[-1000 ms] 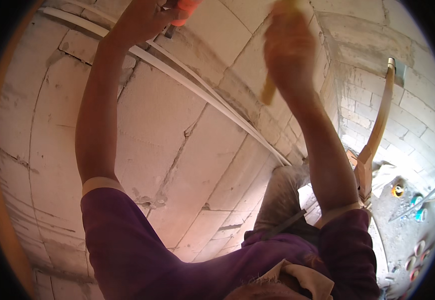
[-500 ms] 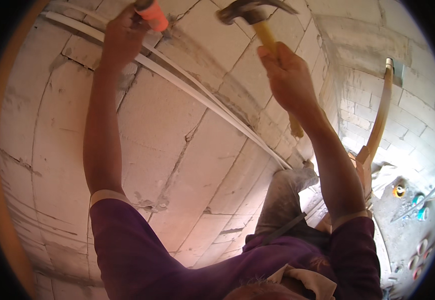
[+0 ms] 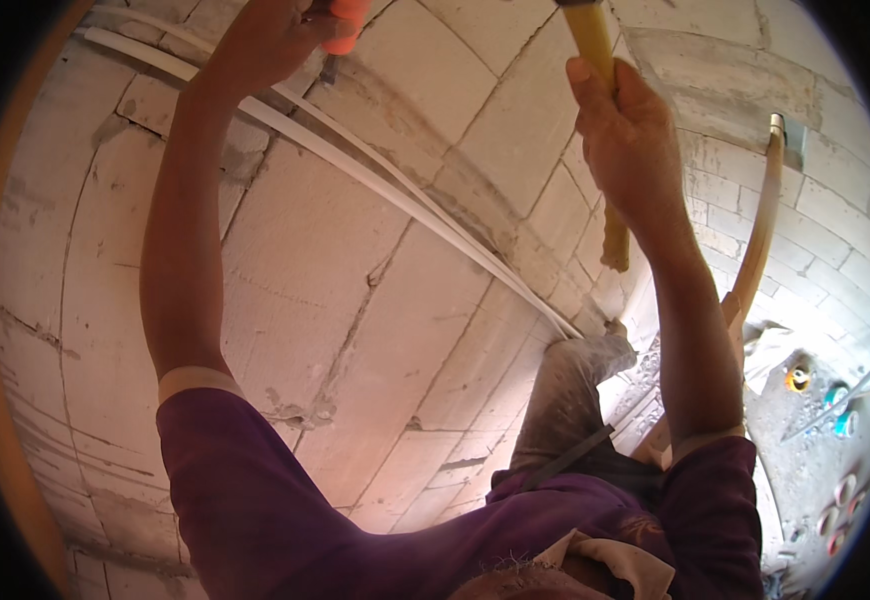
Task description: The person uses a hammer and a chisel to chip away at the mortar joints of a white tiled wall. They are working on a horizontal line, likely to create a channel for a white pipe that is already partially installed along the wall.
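Observation:
My left hand (image 3: 273, 45), up near the top edge, is closed round an orange-handled chisel (image 3: 345, 28). Its short dark metal end points down at the block wall (image 3: 405, 330), beside a groove with white pipes. Whether that tip touches the wall I cannot tell. My right hand (image 3: 633, 140) grips the yellow handle of a hammer (image 3: 592, 35), raised to the right of the chisel. Most of the hammer head is cut off by the upper edge, and the handle's worn butt sticks out below my fist.
Two long white pipes (image 3: 385, 186) run slantwise along the wall toward my knee (image 3: 575, 380). On the right a curved wooden bar (image 3: 760, 230) stands before another block wall. Tape rolls (image 3: 798, 378) and several small items lie on the rubble-strewn floor (image 3: 805, 470).
The hammer and my right hand have moved up and to the right, taking the head out of view. My left hand and the chisel have shifted slightly upward.

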### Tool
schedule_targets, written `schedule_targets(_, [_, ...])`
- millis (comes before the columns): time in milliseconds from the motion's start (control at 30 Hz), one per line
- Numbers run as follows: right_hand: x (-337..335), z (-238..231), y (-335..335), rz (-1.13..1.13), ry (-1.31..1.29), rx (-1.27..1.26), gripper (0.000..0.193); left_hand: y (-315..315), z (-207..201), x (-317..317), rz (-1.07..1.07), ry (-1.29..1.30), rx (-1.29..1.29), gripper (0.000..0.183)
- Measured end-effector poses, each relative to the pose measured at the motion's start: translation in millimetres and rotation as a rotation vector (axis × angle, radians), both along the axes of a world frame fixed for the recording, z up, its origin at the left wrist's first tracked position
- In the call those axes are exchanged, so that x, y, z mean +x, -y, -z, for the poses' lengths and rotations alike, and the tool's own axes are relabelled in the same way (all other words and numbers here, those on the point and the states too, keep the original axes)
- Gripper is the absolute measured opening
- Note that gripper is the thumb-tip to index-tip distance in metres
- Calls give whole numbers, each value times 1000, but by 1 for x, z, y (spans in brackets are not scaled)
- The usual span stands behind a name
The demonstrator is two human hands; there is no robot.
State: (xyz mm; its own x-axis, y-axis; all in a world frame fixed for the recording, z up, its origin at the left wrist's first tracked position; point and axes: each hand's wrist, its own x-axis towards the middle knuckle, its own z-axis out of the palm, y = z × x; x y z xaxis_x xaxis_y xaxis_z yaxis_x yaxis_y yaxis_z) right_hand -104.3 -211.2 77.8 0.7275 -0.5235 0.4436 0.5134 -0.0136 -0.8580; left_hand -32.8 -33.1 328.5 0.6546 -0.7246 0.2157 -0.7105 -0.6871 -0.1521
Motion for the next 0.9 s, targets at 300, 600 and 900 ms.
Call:
schedule_targets(300, [2, -36, 12, 16, 41, 72, 38, 7, -7, 6, -5, 38, -49, 15])
schedule_targets(600, [16, -60, 13, -15, 39, 167, 39, 6, -15, 22, -20, -83, -137, 15])
schedule_targets(900, [8, -89, 1, -2, 35, 240, 38, 13, -10, 13, -19, -140, -20, 11])
